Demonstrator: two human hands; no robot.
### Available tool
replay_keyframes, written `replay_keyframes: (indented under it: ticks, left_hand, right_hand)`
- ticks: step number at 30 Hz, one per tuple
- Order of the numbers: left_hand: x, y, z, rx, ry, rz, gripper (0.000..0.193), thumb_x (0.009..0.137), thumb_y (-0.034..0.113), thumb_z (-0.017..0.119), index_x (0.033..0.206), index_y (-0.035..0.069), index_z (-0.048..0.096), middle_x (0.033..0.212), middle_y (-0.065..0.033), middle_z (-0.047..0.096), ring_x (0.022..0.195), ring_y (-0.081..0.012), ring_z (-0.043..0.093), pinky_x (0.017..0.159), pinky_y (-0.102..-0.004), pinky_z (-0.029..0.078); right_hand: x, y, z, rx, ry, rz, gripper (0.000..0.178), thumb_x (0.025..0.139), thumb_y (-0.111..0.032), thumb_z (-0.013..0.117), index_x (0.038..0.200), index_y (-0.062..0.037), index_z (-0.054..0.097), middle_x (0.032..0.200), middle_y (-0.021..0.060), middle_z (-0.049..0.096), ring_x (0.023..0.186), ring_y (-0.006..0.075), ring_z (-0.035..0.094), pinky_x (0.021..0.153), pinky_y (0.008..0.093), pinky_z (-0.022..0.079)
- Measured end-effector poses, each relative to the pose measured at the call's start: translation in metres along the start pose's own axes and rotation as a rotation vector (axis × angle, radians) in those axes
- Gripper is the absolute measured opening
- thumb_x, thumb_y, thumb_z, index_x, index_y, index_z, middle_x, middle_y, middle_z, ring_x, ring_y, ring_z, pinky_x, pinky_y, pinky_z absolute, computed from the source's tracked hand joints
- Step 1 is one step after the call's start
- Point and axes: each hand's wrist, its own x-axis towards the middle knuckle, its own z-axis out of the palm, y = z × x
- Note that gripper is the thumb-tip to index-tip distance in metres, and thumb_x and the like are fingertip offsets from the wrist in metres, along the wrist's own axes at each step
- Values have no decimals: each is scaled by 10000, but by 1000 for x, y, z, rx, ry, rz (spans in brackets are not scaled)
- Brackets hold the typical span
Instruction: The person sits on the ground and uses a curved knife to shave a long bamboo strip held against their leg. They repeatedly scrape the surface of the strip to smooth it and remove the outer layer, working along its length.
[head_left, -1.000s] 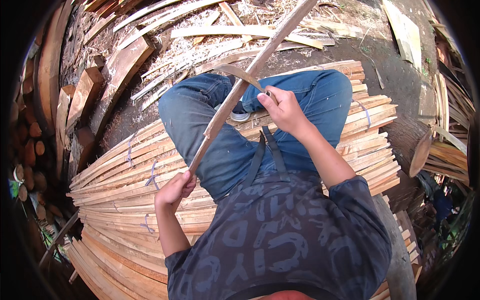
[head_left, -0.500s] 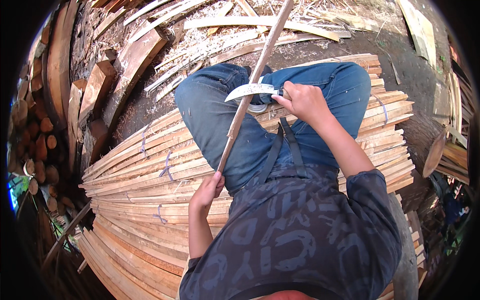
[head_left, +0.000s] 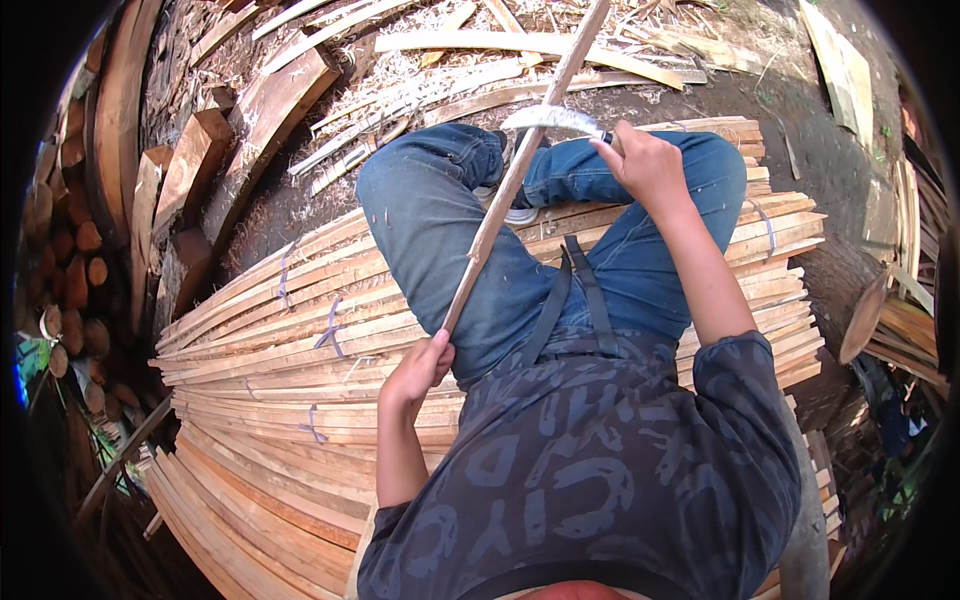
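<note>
A long, thin wooden stick [head_left: 497, 218] slants across my left leg, from near my waist up past the top edge of the view. Its near end is in my left hand [head_left: 417, 368], which is closed around it with the thumb on top. My right hand [head_left: 648, 165] grips the dark handle of a curved knife [head_left: 552, 119]. The bright blade lies across the upper part of the stick, beyond my crossed legs, its tip pointing left. A small rough notch or splinter shows on the stick above my left hand.
Beneath me and to both sides lie bundles of wooden strips [head_left: 300, 345] bound with purple ties [head_left: 331, 327]. Shavings and loose slats [head_left: 520, 42] litter the ground ahead. Thick timber pieces [head_left: 265, 115] and stacked poles [head_left: 80, 270] stand at left; a cut log [head_left: 865, 315] lies at right.
My right hand has moved the knife farther away along the stick, up and to the right. My left hand keeps its hold on the near end, almost unmoved.
</note>
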Motion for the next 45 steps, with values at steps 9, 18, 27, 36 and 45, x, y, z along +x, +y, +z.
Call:
replay_keyframes:
  ticks: [9, 18, 27, 36, 45]
  left_hand:
    - [5, -4, -12, -1, -65, 0, 508, 1010, 474, 359, 615, 160, 296, 592, 77, 226, 521, -79, 193, 467, -264, 180]
    - [3, 12, -18, -33, -112, -21, 562, 1004, 475, 375, 712, 25, 542, 567, 29, 380, 537, -103, 343, 530, -266, 311]
    - [-7, 12, -25, 34, 85, 121, 374, 997, 293, 512, 780, 1, 595, 602, -31, 540, 546, -106, 506, 528, -257, 428]
    - [6, 2, -32, 449, 295, 162, 535, 896, 452, 617, 618, -4, 632, 500, -74, 549, 472, -152, 529, 499, -312, 426]
    - [14, 11, -31, 561, 386, 184, 554, 843, 502, 663, 575, 17, 642, 465, -80, 567, 447, -184, 598, 500, -318, 483]
  right_hand:
    - [-5, 8, -32, 214, -153, 248, 459, 906, -448, 598, 705, -43, 518, 585, 137, 593, 572, 352, 612, 513, 437, 464]
    - [-54, -70, -3, 1412, -586, 606, 401, 1010, -406, 456, 775, -81, 466, 593, -44, 385, 522, 33, 318, 451, 226, 286]
    - [-47, -91, -9, 981, -481, 265, 297, 876, -209, 669, 1002, -2, 497, 733, 149, 589, 653, 229, 591, 620, 348, 454]
    - [-37, -72, -12, 896, -312, 334, 224, 914, -144, 624, 1039, 37, 581, 683, 68, 542, 632, 93, 465, 592, 255, 417]
    - [-37, -85, -21, 487, -294, 15, 258, 852, -129, 689, 1056, 17, 626, 855, 189, 670, 773, 338, 671, 694, 366, 520]
